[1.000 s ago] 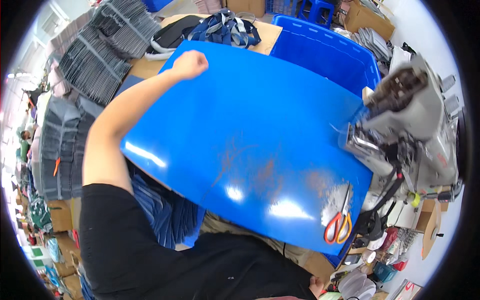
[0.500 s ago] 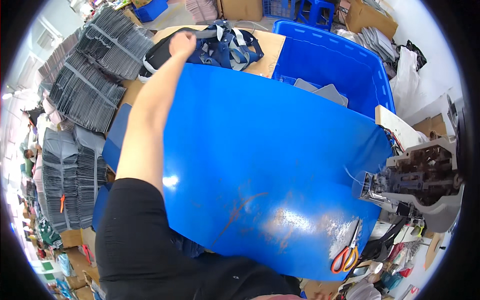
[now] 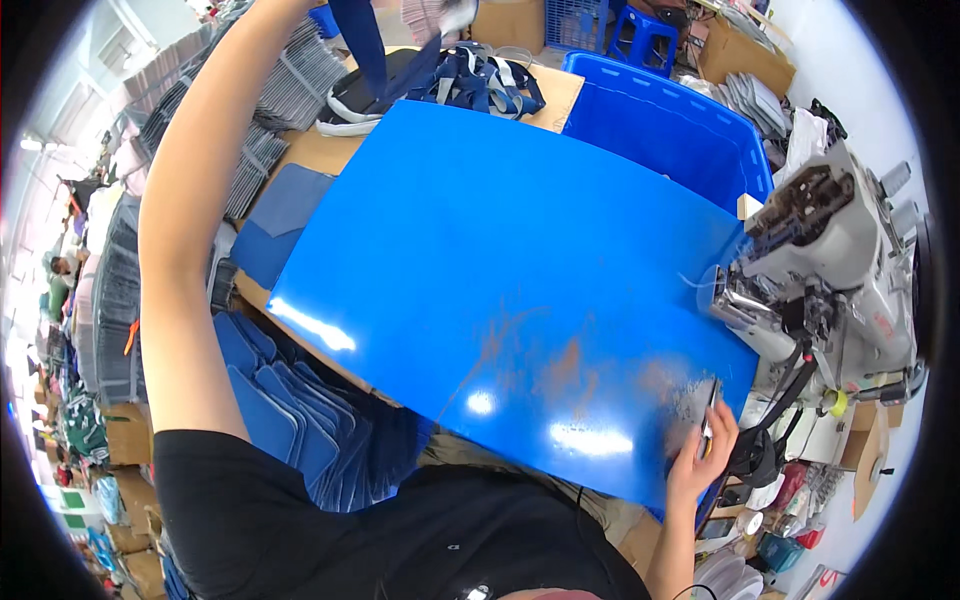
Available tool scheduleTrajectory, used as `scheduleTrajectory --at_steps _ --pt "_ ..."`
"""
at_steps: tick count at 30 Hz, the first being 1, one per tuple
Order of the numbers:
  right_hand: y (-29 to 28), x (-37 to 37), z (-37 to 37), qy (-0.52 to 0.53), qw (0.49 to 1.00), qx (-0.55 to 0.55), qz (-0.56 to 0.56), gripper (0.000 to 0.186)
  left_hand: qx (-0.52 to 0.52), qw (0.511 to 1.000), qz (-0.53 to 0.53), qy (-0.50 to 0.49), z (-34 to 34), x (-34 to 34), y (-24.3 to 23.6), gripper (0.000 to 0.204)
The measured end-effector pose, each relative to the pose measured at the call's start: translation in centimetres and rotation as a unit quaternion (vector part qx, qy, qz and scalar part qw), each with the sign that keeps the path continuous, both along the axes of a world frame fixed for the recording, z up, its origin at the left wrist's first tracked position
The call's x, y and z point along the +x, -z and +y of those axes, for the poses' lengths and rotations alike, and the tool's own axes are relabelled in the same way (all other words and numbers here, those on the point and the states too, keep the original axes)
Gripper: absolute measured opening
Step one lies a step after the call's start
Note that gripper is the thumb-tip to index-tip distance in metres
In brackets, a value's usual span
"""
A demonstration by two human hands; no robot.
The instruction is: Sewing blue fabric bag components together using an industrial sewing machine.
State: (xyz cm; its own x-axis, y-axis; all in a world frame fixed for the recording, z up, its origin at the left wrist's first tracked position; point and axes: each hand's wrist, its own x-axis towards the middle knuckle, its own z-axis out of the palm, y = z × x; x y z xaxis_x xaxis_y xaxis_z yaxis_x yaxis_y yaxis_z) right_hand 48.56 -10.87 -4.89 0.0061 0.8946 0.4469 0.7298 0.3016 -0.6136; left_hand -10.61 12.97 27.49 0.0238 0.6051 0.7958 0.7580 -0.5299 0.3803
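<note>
My left forearm (image 3: pixel 200 180) stretches up past the top edge, with that hand out of view; beside it a navy fabric piece (image 3: pixel 365 40) hangs over a black and white item (image 3: pixel 350 110) and a bundle of navy straps (image 3: pixel 470 85). At the lower right of the shiny blue work surface (image 3: pixel 480 220), my right hand (image 3: pixel 705 440) is closed on the scissors (image 3: pixel 713 395), their handles mostly hidden by my fingers. The surface has worn, rusty-looking patches near that hand.
A grey sewing machine (image 3: pixel 820 240) stands at the right. Behind the surface is a blue bin (image 3: pixel 660 110). Stacked grey pieces (image 3: pixel 290 70) line the left; navy panels (image 3: pixel 290 410) lie below the surface. A person (image 3: pixel 60 275) is far left.
My left arm has risen from the strap pile past the top edge, and navy fabric now hangs there. My right hand has come onto the surface and taken hold of the scissors.
</note>
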Motion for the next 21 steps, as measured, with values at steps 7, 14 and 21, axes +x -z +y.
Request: scheduleTrajectory --at_steps 7,14,21 --pt "-5.8 -12.4 4.1 -0.290 0.932 -0.053 0.212 0.033 -0.346 0.858 -0.332 0.185 -11.4 15.6 7.5 0.037" --pt "-4.9 -17.2 8.3 -0.340 0.832 -0.200 0.389 0.036 -0.411 0.647 -0.579 0.278 -9.6 23.9 20.4 0.031" --pt "-4.4 -7.7 3.2 -0.277 0.838 -0.400 0.248 0.010 -0.332 0.638 -0.609 0.334 -10.8 22.9 24.3 0.051"
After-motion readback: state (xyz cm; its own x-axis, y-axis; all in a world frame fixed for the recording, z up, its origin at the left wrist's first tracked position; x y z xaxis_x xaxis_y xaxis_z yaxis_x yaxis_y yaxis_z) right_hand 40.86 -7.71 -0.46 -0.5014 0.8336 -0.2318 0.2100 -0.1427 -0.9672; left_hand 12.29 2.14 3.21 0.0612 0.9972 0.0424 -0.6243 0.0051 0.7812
